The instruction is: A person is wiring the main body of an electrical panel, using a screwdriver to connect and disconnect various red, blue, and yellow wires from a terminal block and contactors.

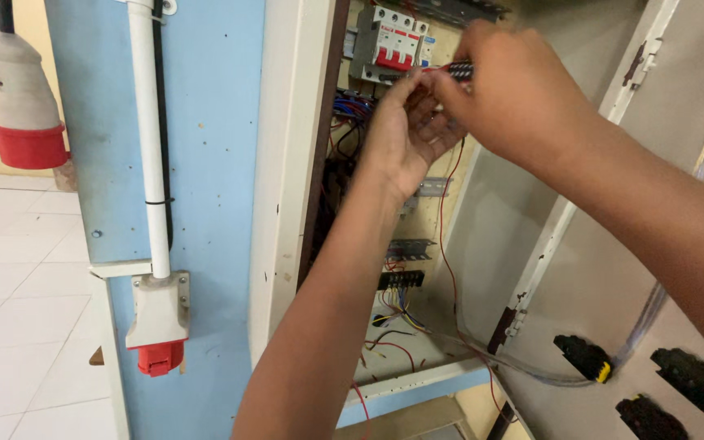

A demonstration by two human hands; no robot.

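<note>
We have both hands up inside the open electrical cabinet (303,163), working just under the white and red circuit breaker (390,45). Our right hand (515,98) is curled closed around the handle of a screwdriver (454,70), of which only a short red and black striped stretch shows past the knuckles. The tool lies roughly level, its long axis running side to side, with the working end pointing left out of the fist toward the breaker's lower edge; the tip itself is hidden behind the fingers of the other hand, so we cannot tell what it meets.

Our left hand (405,138) sits just below and left of that grip, palm turned toward us, thumb and forefinger pinched together right at the front end of the screwdriver. Whether they nip a wire end or the shaft we cannot tell. A thin red wire (443,220) drops from just under the two hands and runs down the back panel, well below the grip, past a black terminal strip (401,279) and a tangle of coloured wires.

Far to the left of the grip, outside the cabinet, a white conduit (148,138) runs down a blue panel to a red and white socket (158,326).
</note>
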